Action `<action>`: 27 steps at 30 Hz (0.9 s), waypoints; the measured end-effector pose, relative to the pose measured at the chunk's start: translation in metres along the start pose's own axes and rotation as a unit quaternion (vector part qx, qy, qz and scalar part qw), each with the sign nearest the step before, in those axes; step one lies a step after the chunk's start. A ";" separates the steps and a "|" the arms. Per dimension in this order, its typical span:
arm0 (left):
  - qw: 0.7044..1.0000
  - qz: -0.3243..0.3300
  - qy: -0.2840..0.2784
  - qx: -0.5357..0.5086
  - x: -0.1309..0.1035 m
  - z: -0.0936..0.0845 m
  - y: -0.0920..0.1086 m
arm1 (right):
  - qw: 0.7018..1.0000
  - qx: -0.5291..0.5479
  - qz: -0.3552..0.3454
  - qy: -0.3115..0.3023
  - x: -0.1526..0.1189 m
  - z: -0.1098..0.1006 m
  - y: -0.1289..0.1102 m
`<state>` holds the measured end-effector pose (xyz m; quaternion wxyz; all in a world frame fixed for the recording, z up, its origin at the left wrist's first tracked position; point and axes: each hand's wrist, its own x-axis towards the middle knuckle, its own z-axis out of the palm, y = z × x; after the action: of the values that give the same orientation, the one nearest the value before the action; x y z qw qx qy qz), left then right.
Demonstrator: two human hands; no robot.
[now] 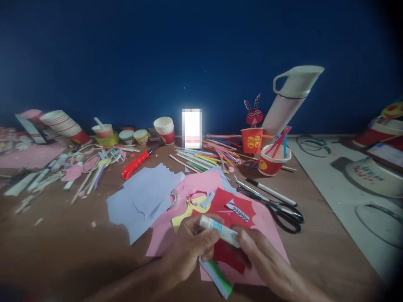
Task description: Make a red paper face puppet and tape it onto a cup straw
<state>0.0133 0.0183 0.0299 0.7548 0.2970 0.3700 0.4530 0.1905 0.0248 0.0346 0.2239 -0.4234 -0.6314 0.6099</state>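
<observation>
1. Grasping a small white plastic tube with a light-blue label (224,230) in the left hand (190,247), with the thumb along its near side and the fingers curled about it.
2. Pinching the opposite end of the tube with the right hand (260,253), with the thumb uppermost; blurred at the fingertips.
3. Holding the tube aslant between both hands, over a bright red paper sheet with cut edges (231,256) and a large pink paper sheet (267,220).
4. Just below the left hand, a narrow green-and-white paper strip (218,277); impossible to tell whether gripped or merely lying there.
5. On the red sheet, beyond the tube, a small pale paper cutout with a black leaf-like pattern (238,210); to its left, a yellow paper piece (178,219).
6. Farther left, overlapping the pink sheet, a pale blue paper sheet with ragged edges (141,197).
7. To the right, a pair of black-handled scissors (288,214), just beside a slim white marker with a black end (273,193), on the brown surface (330,251).
8. Behind the papers, a loose spread of thin multicoloured sticks (201,158).
</observation>
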 end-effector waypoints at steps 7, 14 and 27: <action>0.999 -0.018 -0.013 -0.033 0.003 0.001 0.000 | 0.999 0.023 -0.023 0.009 -0.005 0.007 0.014; 0.999 -0.016 -0.011 -0.036 0.004 -0.001 0.001 | 0.999 0.038 -0.006 -0.001 -0.002 0.004 0.010; 0.999 -0.013 -0.025 -0.044 0.005 0.001 -0.002 | 0.961 0.242 0.122 -0.048 -0.002 0.010 0.012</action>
<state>0.0163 0.0218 0.0279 0.7818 0.2703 0.3347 0.4513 0.1864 0.0161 0.0222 0.2134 -0.4005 -0.4183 0.7868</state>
